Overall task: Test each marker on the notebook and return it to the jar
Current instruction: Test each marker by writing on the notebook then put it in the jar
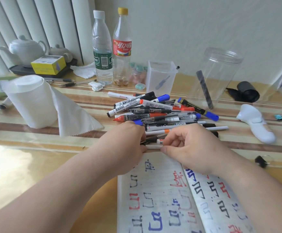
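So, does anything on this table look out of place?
Yes: the markers lie in a loose heap on the table, while the clear jar behind them holds only one dark stick, leaning. The paper towel roll at left trails an unrolled sheet.

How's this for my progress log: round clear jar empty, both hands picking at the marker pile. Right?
No: the head view shows a dark slim stick leaning in the round clear jar. Left hand and right hand do pick at the marker pile.

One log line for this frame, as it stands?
left hand: grips white marker | right hand: pinches it | jar: upright, one dark item inside | notebook: open
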